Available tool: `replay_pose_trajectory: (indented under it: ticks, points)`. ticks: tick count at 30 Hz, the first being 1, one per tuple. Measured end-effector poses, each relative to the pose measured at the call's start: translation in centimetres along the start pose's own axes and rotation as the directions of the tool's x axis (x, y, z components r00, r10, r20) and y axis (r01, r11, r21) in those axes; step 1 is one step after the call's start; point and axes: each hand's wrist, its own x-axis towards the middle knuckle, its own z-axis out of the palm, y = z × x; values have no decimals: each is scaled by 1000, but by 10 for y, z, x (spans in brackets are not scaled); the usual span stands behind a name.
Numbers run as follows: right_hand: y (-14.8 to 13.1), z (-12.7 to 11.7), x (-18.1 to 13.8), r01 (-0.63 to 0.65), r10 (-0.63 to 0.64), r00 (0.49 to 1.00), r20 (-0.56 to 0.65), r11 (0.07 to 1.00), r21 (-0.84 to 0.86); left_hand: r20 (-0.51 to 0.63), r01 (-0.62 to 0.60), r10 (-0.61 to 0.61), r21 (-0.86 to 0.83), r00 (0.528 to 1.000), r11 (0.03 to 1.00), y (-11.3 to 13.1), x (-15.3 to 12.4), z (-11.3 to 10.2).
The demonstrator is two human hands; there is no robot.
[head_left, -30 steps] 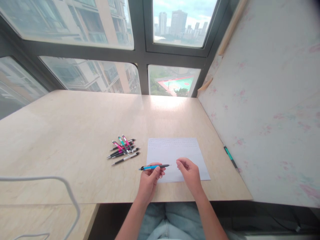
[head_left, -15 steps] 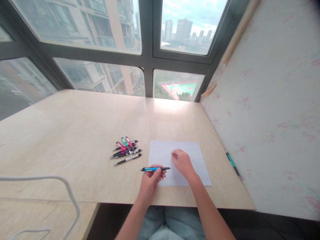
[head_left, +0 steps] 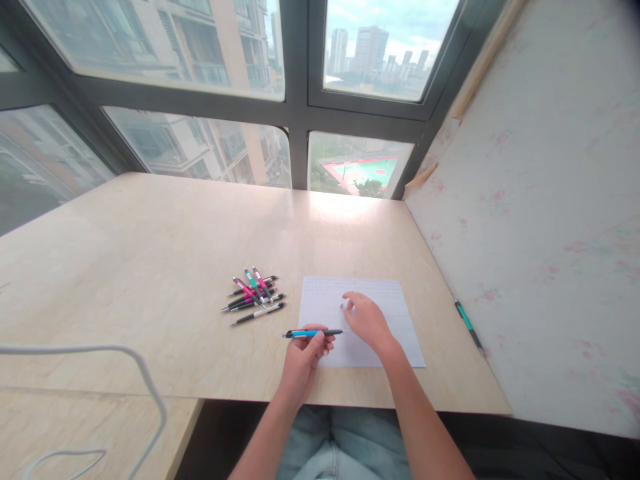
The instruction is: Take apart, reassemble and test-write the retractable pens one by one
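Observation:
My left hand [head_left: 303, 357] is closed on a blue and black pen [head_left: 313, 333], held level with its tip pointing right, over the near left corner of a white sheet of paper [head_left: 395, 320]. My right hand [head_left: 366, 321] rests on the middle of that sheet with its fingers curled in a pinch near the faint written lines; what it pinches, if anything, is too small to make out. A pile of several pens [head_left: 253, 292], pink, teal and black, lies on the table to the left of the sheet.
The pale wooden table [head_left: 150, 253] runs back to a large window. A flowered wall panel [head_left: 540, 220] closes the right side, with a teal pen [head_left: 468, 324] lying at its foot. A white wire frame [head_left: 145, 387] curves over the near left corner.
My right hand has moved up and left onto the middle of the sheet. My left hand still holds the blue pen in the same place. The view has shifted slightly.

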Motion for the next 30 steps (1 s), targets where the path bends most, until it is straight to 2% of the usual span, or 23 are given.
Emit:
replay_pose_trajectory:
  ticks: [3, 6, 8, 11, 20, 26, 30]
  points:
    - [-4, -9, -15, -19, 27, 999, -38, 979, 202, -1, -6, 6, 4, 1000, 1000, 1, -1, 2]
    - [-11, -13, -32, -61, 54, 998, 30, 899, 433, 3, -8, 7, 23, 1000, 1000, 1, -1, 2]
    - [-16, -12, -41, -82, 40, 995, 93, 856, 511, 11, -12, 12, 47, 1000, 999, 1, -1, 2]
    - [-20, -9, -51, -82, 27, 993, 112, 848, 523, 16, -32, 31, 82, 999, 996, 1, -1, 3]
    - [-16, -7, -62, -103, 108, 994, 24, 819, 565, 77, -48, 39, 110, 996, 993, 1, -2, 1]
    - [-17, -1, -65, -126, 118, 991, 58, 732, 670, 58, -34, 28, 119, 998, 992, 0, -1, 0]
    - [-17, -1, -67, -101, 100, 994, 37, 759, 644, 45, -49, 43, 141, 998, 989, 2, -1, 2]
